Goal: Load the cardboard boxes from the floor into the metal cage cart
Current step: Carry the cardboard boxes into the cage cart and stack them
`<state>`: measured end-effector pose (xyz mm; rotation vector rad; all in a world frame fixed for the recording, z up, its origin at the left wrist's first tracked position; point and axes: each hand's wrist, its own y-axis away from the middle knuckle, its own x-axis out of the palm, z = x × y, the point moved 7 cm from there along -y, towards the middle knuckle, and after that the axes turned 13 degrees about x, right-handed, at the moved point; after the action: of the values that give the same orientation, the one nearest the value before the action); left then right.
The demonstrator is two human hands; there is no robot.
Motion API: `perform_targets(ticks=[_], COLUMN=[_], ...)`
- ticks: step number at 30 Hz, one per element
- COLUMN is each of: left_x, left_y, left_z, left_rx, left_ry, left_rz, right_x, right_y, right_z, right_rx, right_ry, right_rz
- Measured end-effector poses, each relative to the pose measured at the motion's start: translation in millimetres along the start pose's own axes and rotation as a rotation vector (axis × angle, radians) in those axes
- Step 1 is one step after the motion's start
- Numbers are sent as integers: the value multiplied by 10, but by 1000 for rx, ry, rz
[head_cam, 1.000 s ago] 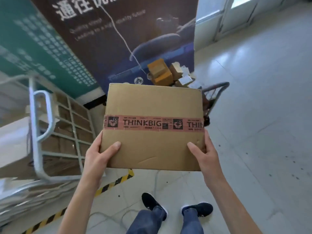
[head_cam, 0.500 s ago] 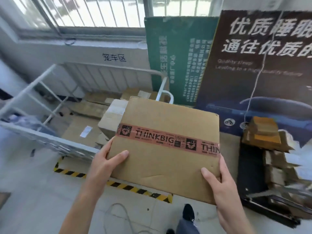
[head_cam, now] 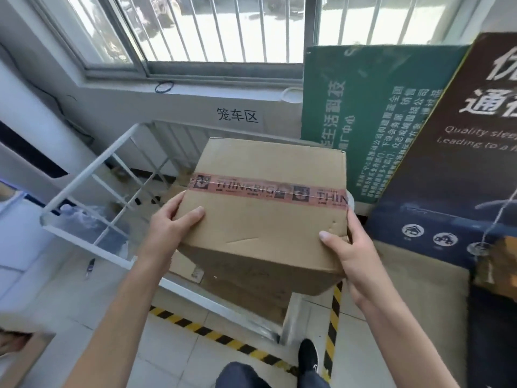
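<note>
Beneath the barred window [head_cam: 223,29] stands one white metal cage cart [head_cam: 92,175], the landmark for everything else. Right of the cart lean two signboards: one green board [head_cam: 372,116] and one dark brown board [head_cam: 461,152]. Above the cart's near rail hangs one cardboard box [head_cam: 265,219], sealed by one strip of pink tape [head_cam: 268,190], tilted toward the cart. Two hands clamp it: the left hand [head_cam: 167,228] on its left edge, the right hand [head_cam: 349,247] on its right corner. Inside the cart lies more cardboard, number unclear.
</note>
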<state>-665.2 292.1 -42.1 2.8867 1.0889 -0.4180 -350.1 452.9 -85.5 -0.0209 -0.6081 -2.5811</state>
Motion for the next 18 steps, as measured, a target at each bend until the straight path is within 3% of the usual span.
perform_targets(ticks=[8, 14, 18], left_x=[123, 117, 12], left_y=[-1026, -1253, -1357], left_z=[881, 1125, 1214], left_rx=[13, 95, 88], left_ry=[13, 34, 26], left_rz=[68, 222, 295], right_x=[435, 598, 812], right_y=[-773, -682, -511], right_z=[-260, -349, -468], right_rx=[103, 54, 79], right_ry=[12, 18, 27], right_rz=[-270, -600, -686])
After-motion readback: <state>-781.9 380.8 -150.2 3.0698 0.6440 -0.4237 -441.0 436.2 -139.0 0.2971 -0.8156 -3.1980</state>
